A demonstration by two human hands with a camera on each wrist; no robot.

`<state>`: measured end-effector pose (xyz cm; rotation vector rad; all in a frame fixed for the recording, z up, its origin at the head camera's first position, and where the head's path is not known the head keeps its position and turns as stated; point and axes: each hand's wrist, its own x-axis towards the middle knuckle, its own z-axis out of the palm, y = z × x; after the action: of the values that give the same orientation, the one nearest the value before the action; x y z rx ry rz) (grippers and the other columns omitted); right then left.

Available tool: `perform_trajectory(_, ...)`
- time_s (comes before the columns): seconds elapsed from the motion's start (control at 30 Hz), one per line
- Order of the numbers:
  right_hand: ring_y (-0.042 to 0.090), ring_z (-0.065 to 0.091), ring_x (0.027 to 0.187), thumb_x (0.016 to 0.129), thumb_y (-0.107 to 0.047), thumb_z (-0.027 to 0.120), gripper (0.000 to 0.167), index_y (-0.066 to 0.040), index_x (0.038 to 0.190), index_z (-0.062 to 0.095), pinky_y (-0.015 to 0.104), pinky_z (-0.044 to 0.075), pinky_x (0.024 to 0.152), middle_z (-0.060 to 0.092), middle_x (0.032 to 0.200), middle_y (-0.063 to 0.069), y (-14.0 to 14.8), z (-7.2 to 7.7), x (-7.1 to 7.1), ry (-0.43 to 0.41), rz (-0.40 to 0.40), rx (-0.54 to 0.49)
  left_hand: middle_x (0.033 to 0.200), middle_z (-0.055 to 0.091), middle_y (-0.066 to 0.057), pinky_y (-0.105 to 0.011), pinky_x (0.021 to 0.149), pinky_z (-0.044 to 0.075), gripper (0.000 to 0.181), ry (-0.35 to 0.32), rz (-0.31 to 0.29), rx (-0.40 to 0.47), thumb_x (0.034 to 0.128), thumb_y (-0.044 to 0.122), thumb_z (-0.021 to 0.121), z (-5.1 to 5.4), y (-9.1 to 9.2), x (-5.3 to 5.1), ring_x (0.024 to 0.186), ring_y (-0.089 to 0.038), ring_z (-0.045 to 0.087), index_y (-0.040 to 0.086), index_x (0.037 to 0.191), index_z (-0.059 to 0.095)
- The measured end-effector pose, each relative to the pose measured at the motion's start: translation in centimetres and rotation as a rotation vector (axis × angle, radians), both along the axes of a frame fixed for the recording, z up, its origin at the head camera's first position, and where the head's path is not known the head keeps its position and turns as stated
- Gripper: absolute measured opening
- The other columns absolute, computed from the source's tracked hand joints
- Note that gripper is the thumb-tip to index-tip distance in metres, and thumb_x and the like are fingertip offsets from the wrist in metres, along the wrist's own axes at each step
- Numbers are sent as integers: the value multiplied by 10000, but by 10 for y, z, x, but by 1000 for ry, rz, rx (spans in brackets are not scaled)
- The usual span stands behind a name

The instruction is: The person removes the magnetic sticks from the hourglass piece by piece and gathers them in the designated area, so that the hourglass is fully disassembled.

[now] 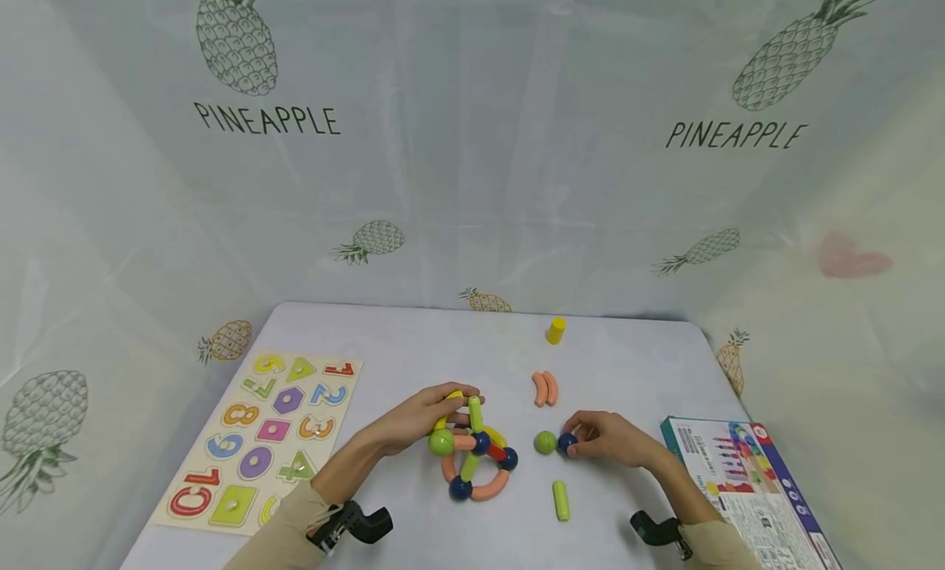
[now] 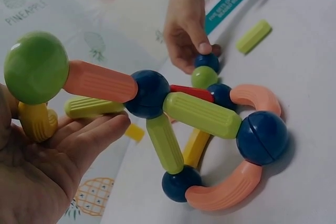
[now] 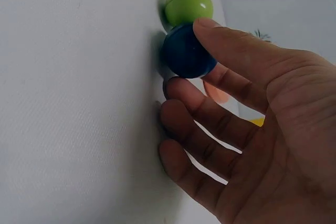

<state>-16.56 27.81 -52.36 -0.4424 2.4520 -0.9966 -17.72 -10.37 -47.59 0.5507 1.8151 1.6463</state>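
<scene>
My left hand (image 1: 418, 418) holds a ball-and-stick structure (image 2: 202, 114) at its upper left, by a yellow curved stick (image 2: 38, 121) beside the large green ball (image 2: 37, 66). Its fingers stretch under a light green stick (image 2: 94, 107). Blue balls join green, red, yellow and salmon sticks, and a ring of them stands on the table. To the right, my right hand (image 1: 609, 439) pinches a loose blue ball (image 3: 188, 51) between thumb and index finger, the other fingers loosely bent. This ball sits against a green ball (image 3: 189, 6) on the table.
A loose light green stick (image 1: 561, 501) lies near the right hand. Two salmon curved sticks (image 1: 545, 389) and a yellow cylinder (image 1: 556, 331) are farther back. On the left is a number-and-shape puzzle board (image 1: 254, 430), on the right a printed box (image 1: 749, 480). A pineapple-print cloth (image 1: 472, 143) hangs behind.
</scene>
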Motion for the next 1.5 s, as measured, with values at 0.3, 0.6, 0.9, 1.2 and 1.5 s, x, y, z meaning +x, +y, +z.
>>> perform_trajectory(0.3,178,551,812,899,-311,770,316,-132,1142,675,262,443,656,623,894,-5,0,-1,-2,11,11,16,1481,506,-124,-514,1094,413,445,3,8,0,1106,302,397,0,1,-1,1275,-327,582,55,1468,477)
perform_trajectory(0.6,170,544,795,898,-322,771,329,-133,1150,674,265,429,648,611,867,-11,-1,-1,-2,8,9,20,1483,505,-124,-519,1094,412,446,1,8,-1,1104,312,403,-1,1,-1,1278,-333,578,66,1468,480)
perform_trajectory(0.9,186,540,813,898,-314,771,347,-120,1166,668,273,427,654,608,879,10,-2,1,-1,-5,0,11,1483,502,-141,-515,1093,417,437,-5,12,2,1106,300,399,1,1,-1,1283,-341,570,59,1459,486)
perform_trajectory(1.2,172,541,805,901,-333,766,358,-125,1176,669,271,423,654,608,875,-3,-1,1,-1,-20,2,11,1480,505,-140,-497,1087,432,429,-10,12,-2,1109,288,389,3,2,1,1275,-341,575,57,1457,488)
perform_trajectory(1.5,152,560,785,915,-392,740,416,-139,1232,650,265,439,649,626,894,-20,3,-1,-5,17,12,9,1486,499,-139,-492,1075,442,448,-12,5,4,1107,297,396,1,2,-1,1236,-289,615,45,1469,473)
